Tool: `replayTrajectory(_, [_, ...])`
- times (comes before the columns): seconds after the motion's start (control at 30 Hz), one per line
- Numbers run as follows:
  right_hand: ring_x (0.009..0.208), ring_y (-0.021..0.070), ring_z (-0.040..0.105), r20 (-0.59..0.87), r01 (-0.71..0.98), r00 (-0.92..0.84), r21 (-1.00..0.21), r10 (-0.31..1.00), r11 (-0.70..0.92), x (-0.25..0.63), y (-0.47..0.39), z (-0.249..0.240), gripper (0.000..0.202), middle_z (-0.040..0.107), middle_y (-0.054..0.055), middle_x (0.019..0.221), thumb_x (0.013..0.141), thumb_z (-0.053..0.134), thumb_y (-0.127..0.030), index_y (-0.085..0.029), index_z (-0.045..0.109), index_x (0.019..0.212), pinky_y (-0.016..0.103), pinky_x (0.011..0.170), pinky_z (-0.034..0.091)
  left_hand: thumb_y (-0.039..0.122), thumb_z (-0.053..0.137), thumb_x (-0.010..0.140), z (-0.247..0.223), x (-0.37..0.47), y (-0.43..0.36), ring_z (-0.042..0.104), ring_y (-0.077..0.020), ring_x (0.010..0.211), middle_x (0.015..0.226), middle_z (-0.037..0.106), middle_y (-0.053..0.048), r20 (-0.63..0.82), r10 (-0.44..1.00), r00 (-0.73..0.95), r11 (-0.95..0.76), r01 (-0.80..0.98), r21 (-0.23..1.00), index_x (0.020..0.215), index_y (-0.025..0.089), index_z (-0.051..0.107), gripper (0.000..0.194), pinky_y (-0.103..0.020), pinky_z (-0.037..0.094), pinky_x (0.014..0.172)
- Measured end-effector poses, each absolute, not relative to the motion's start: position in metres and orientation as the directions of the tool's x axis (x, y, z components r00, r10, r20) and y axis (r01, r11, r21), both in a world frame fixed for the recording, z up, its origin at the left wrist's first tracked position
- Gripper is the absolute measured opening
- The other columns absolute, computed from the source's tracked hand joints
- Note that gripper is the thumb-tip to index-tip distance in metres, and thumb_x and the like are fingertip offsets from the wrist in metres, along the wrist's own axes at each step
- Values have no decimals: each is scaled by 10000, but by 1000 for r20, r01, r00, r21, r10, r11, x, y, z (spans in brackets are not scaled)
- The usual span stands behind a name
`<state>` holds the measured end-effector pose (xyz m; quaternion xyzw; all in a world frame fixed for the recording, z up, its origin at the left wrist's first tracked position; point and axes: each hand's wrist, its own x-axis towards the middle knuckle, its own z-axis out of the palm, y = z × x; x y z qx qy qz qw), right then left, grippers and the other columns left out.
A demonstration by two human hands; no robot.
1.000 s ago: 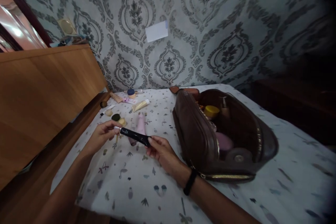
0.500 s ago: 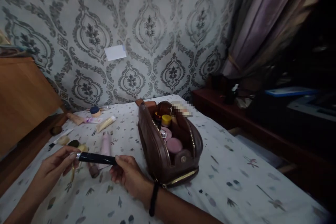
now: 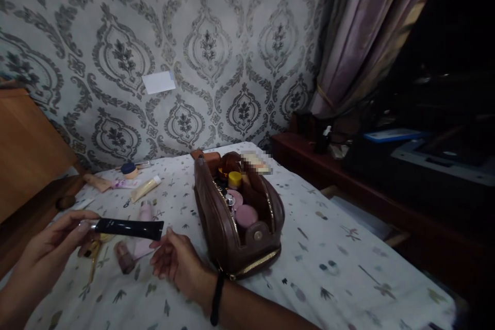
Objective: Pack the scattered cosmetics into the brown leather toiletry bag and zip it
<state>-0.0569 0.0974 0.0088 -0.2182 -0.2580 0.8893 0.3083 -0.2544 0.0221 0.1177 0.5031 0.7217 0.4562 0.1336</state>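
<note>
A black tube (image 3: 129,228) with a silvery cap hangs level above the bed. My left hand (image 3: 65,240) pinches it by the capped end. Close to its flat end is my right hand (image 3: 180,258), fingers loosely curled and apart, with the tube's end just off the fingertips. To the right stands an unzipped brown bag (image 3: 220,216). Inside it are a yellow-lidded jar (image 3: 234,180), a pink round item (image 3: 246,215) and other small things. Below the tube lie a brownish bottle (image 3: 124,258) and a pink tube (image 3: 146,210).
Farther back on the patterned sheet (image 3: 309,232) are a cream tube (image 3: 145,188), a jar with a dark blue lid (image 3: 129,169) and a brush. A wooden cabinet (image 3: 31,149) stands at left, a dark red ledge (image 3: 297,154) at right.
My right hand has released the flat end of the black tube. My left hand has moved slightly left with the tube. The whole view has shifted a little.
</note>
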Motion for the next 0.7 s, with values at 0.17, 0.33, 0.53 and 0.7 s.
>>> replayTrajectory(0.17, [361, 90, 540, -231, -418, -721, -608, 654, -676, -53, 97, 14, 636, 643, 10, 519, 845, 548, -728, -115, 677, 738, 212, 392, 290, 650, 784, 658, 136, -231, 35, 534, -133, 662, 721, 608, 55, 175, 827, -534, -46, 246, 968, 796, 337, 720, 348, -206, 448, 562])
replayTrajectory(0.33, [375, 100, 542, -242, -404, -721, -615, 649, -677, -52, 97, 12, 618, 648, 17, 543, 879, 525, -695, -113, 685, 750, 221, 406, 302, 533, 827, 673, 164, -185, 58, 507, -101, 622, 790, 609, 31, 270, 840, -470, -205, 187, 961, 791, 254, 725, 319, -194, 426, 529])
replayTrajectory(0.53, [378, 100, 528, -279, -379, -715, -616, 641, -690, -52, 95, 14, 585, 630, 9, 535, 935, 481, -633, -114, 685, 759, 228, 418, 319, 365, 655, 878, 191, -131, 92, 549, -114, 694, 732, 627, 20, 502, 855, -132, -432, 356, 829, 837, 222, 705, 157, -209, 436, 646])
replayTrajectory(0.7, [376, 92, 515, -287, -380, -714, -608, 639, -697, -51, 94, 18, 597, 621, 7, 523, 919, 499, -657, -114, 677, 747, 224, 427, 315, 348, 602, 879, 197, -92, 124, 632, -143, 687, 686, 673, 7, 488, 870, 64, -467, 423, 777, 796, 182, 667, 196, -241, 475, 668])
